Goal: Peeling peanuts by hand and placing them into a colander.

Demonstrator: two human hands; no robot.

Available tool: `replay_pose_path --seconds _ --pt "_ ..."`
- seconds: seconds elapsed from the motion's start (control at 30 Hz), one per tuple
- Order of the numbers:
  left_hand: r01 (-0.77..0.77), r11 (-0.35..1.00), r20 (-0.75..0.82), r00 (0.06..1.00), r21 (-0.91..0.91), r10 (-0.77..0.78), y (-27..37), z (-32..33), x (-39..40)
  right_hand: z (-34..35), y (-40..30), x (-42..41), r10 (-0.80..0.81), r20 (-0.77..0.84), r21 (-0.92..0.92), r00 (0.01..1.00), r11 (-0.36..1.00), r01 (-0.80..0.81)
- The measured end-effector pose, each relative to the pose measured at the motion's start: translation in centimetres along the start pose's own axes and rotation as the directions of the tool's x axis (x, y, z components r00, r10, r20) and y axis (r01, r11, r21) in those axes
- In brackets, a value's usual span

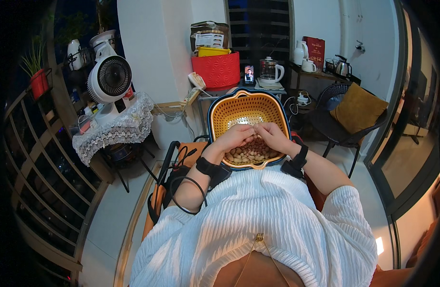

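Note:
A yellow perforated plastic basket point(241, 100) with a dark blue outer rim rests before me at my lap. In its near part lie many peanuts point(250, 154), pale ones in the shell nearest me and reddish shelled kernels just beyond. Both hands are over the basket, their fingertips meeting above the nuts. My left hand point(238, 136) has thumb and fingers pinched together, and my right hand point(271, 133) is pinched against it. Something small and pale seems to be between the fingertips; whether each hand grips it cannot be told. Black straps circle both forearms near the wrists.
Beyond the basket, a small table holds a red patterned container point(216, 70), a lit phone point(248, 75) and a glass kettle point(269, 71). A white fan point(110, 79) stands on a lace-covered table at left. At right is a dark chair with a mustard cushion point(360, 107). A black cable loops by my left arm.

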State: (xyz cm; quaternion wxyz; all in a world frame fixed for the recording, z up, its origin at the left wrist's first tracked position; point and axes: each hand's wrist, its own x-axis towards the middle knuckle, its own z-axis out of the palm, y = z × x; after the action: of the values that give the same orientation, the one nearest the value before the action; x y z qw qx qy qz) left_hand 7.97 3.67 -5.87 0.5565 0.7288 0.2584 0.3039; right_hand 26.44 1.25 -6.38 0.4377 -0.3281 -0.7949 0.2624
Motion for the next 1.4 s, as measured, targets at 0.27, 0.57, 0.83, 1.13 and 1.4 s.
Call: replay_pose_path --seconds 0.27,0.57,0.83,1.13,1.4 --pt "-0.014 1.0 -0.018 1.0 0.002 0.014 0.1 0.1 0.1 0.2 0.9 0.4 0.008 -0.042 0.011 0.999 1.0 -0.007" --pt "-0.097 0.992 -0.066 0.993 0.081 0.102 0.1 0.3 0.2 0.4 1.2 0.5 -0.024 -0.109 0.072 0.994 0.997 0.032" --pt "-0.117 0.991 -0.073 0.99 0.063 0.121 0.3 0.7 -0.1 0.4 1.0 0.2 -0.026 -0.077 0.044 0.997 0.999 0.029" --pt "-0.149 0.985 -0.088 0.984 0.081 0.156 -0.1 0.6 0.0 0.2 -0.2 -0.2 -0.048 -0.034 -0.099 0.998 0.994 0.044" --pt "-0.12 0.989 -0.116 0.985 0.082 0.129 -0.5 0.5 0.4 0.4 0.3 0.1 -0.08 -0.056 -0.141 0.995 0.987 0.071"
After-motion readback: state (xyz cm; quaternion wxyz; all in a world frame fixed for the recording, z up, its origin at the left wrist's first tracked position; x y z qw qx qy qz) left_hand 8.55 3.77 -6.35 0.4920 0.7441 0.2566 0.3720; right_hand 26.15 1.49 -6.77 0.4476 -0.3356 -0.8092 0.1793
